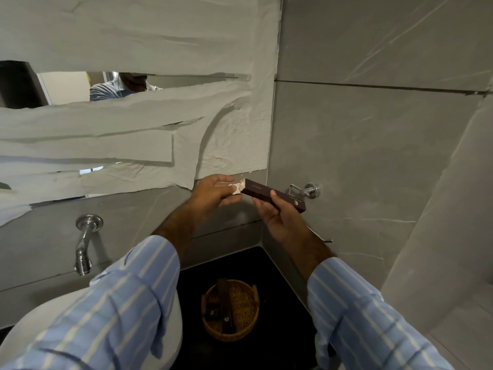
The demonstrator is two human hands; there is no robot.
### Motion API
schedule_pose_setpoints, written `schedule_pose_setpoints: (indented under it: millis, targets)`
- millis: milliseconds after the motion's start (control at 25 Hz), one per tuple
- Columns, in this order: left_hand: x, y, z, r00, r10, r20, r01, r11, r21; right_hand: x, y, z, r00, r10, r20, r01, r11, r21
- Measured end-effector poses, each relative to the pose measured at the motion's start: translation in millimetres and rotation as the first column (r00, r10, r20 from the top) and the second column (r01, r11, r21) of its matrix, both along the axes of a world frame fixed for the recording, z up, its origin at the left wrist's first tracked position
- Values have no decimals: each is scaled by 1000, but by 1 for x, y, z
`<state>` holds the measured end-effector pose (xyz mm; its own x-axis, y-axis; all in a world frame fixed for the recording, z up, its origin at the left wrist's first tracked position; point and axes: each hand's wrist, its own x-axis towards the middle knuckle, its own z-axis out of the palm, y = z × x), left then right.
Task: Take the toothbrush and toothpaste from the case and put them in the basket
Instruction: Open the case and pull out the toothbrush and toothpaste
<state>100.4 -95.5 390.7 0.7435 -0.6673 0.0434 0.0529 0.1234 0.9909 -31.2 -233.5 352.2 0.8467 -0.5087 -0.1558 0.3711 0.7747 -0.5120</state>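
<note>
A long dark brown case (269,193) is held up in front of the grey wall, its left end flaps open and pale inside. My right hand (277,217) grips the case from below near its middle. My left hand (216,192) touches the open flap end with its fingertips. Whether a toothbrush or toothpaste is inside is hidden. Below, a round wicker basket (246,323) stands on the black counter and holds dark brown boxes (223,303).
A white sink basin (170,324) lies at lower left under a chrome wall tap (84,244). A paper-covered mirror (133,102) fills the upper left. A chrome wall holder (306,189) sticks out just behind the case. Grey tiled walls close the corner.
</note>
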Motion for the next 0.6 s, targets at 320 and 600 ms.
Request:
schedule_pose_setpoints:
  millis: [320, 600]
  targets:
    - [-9, -1, -25, 982, 77, 175, -87, 995, 48, -3, -1, 15, 986, -60, -157, 21, 972, -234]
    - [-25, -13, -41, 823, -43, -566, -163, 938, -307, 1, -6, 56, 932, -209, -295, -73, 691, -719]
